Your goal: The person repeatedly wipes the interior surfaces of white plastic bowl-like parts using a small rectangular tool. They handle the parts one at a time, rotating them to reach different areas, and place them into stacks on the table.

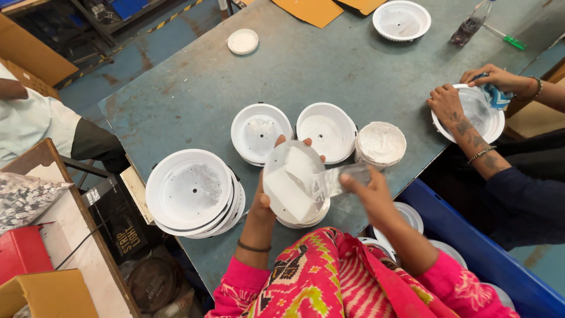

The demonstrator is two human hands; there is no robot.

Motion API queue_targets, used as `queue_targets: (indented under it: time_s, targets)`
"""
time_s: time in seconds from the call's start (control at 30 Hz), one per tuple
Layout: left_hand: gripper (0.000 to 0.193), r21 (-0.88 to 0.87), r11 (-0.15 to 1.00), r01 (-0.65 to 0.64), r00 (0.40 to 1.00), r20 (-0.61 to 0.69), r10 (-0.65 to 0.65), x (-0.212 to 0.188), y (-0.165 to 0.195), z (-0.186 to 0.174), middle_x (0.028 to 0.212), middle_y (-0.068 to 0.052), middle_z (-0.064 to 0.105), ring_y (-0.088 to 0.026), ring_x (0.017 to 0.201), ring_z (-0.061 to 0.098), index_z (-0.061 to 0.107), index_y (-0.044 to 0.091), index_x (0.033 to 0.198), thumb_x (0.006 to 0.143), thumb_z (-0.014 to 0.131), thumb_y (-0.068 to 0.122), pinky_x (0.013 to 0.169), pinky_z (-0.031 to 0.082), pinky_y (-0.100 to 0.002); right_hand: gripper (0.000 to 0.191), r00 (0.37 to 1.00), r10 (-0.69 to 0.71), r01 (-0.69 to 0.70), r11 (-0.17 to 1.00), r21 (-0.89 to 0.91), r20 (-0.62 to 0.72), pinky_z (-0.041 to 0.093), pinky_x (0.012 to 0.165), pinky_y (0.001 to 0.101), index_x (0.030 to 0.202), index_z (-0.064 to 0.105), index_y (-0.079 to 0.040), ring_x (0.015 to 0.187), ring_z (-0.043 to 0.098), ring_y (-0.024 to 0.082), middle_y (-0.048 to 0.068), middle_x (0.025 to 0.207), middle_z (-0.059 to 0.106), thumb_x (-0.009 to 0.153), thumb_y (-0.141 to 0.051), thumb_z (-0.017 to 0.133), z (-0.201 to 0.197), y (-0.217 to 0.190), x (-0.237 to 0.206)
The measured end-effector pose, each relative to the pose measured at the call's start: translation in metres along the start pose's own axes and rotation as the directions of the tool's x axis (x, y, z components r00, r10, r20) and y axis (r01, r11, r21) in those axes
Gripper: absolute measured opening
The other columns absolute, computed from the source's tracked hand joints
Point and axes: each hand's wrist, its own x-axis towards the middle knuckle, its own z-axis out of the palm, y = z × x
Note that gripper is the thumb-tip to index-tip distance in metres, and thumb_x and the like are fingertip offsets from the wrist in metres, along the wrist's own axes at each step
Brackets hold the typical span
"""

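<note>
My left hand [266,197] grips a round translucent white disc [291,182] from below, fingers curled over its far rim. My right hand [369,191] pinches a clear plastic film strip [338,179] that runs off the disc to the right. The disc hovers over a short stack of similar discs [303,222] on the grey-blue metal table [194,100]. Beyond it stand two white round housings [259,131] [327,131] and a stack of white lids [381,143]. A larger stack of white round housings [191,191] sits to my left.
Across the table another person's hands [471,100] wipe a white housing [482,115] with a blue cloth. A blue bin [471,247] holding more housings stands at my right. Another housing [401,19], a small lid [243,41], a bottle [471,23] and cardboard [309,10] lie far off.
</note>
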Motion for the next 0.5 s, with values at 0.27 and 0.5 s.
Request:
queue_targets:
  time_s: [0.27, 0.5]
  targets:
    - [0.118, -0.052, 0.995, -0.083, 0.995, -0.058, 0.080, 0.001, 0.003, 0.011, 0.162, -0.019, 0.037, -0.050, 0.143, 0.043, 0.015, 0.025, 0.168, 0.078, 0.085, 0.053, 0.116, 0.042, -0.063, 0.034, 0.611, -0.741, 0.690, 0.325, -0.647, 0.278, 0.042, 0.112, 0.0425, 0.126, 0.067, -0.014, 0.125, 0.065, 0.026, 0.007, 0.124, 0.073, 0.092, -0.012, 0.072, 0.019, -0.032, -0.029]
    - [0.118, -0.058, 0.988, -0.143, 0.984, -0.112, 0.136, 0.001, 0.000, 0.016, 0.162, -0.018, 0.037, -0.049, 0.145, 0.043, 0.014, 0.024, 0.169, 0.079, 0.085, 0.052, 0.117, 0.041, -0.063, 0.049, 0.583, -0.627, 0.597, -0.102, -0.796, 0.517, 0.013, 0.116, 0.0610, 0.140, 0.063, -0.015, 0.148, 0.046, 0.023, -0.001, 0.140, 0.068, 0.092, -0.010, 0.067, 0.043, -0.028, -0.050]
